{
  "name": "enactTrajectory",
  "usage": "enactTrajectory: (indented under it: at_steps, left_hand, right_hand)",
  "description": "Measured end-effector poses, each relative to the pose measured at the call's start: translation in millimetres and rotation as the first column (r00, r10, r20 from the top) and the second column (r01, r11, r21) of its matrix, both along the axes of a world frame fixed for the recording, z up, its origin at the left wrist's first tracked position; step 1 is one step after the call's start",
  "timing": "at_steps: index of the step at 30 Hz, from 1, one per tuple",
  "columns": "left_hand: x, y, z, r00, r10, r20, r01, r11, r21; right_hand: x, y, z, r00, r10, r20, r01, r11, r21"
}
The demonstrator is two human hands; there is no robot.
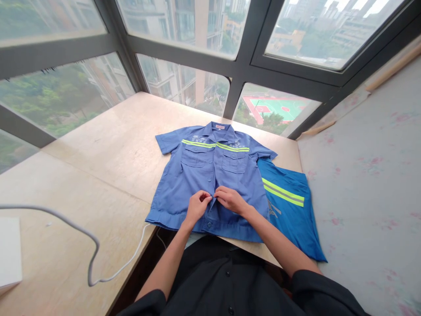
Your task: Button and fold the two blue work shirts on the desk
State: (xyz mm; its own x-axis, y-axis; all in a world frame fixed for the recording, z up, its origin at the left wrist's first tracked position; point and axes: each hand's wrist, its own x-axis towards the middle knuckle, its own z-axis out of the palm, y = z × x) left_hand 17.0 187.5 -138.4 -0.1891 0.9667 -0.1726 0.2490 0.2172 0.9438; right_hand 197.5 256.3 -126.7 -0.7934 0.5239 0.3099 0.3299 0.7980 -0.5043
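Note:
A blue short-sleeved work shirt (pixel 194 184) lies face up with its collar toward the window and its hem toward me. Yellow-green reflective bands cross its chest above two flap pockets. My left hand (pixel 198 205) pinches the front placket a little above the hem. Close beside it, my right hand (pixel 230 199) pinches the other front edge, fingers curled. The front edges part slightly just above my fingertips. One button (pixel 209 180) shows above my hands and another button (pixel 209 224) sits at the hem. Whatever lies between my fingertips is hidden.
A brighter blue folded garment (pixel 296 219) with a reflective stripe lies at the right, partly under the shirt. A white cable (pixel 95 245) loops across the pale tabletop (pixel 98 175) at left, near a white box (pixel 9 250). Windows and a papered wall (pixel 365 188) border the surface.

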Motion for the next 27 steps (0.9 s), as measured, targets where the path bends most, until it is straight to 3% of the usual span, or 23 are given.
enactTrajectory:
  at_steps: [9, 17, 19, 23, 27]
  left_hand:
    - [-2, 0, -3.9, 0.997, -0.067, -0.031, 0.067, 0.998, 0.020]
    - [7, 0, -3.1, 0.915, -0.168, -0.368, 0.179, 0.984, -0.004]
    - [8, 0, -4.2, 0.927, -0.156, -0.341, 0.167, 0.986, 0.003]
    - [4, 2, -6.9, 0.985, -0.113, -0.131, 0.117, 0.993, 0.018]
    - [0, 4, -6.1, 0.997, -0.076, 0.012, 0.076, 0.997, 0.006]
  right_hand:
    - [3, -1, -8.5, 1.000, -0.030, -0.004, 0.030, 0.997, 0.068]
    - [4, -1, -14.2, 0.999, -0.038, 0.011, 0.037, 0.997, 0.066]
    - [4, -1, -18.4, 0.998, -0.045, 0.035, 0.043, 0.997, 0.062]
    - [5, -1, -26.1, 0.996, -0.054, 0.074, 0.049, 0.997, 0.067]
    - [4, -2, -29.7, 0.998, -0.053, 0.046, 0.048, 0.993, 0.104]
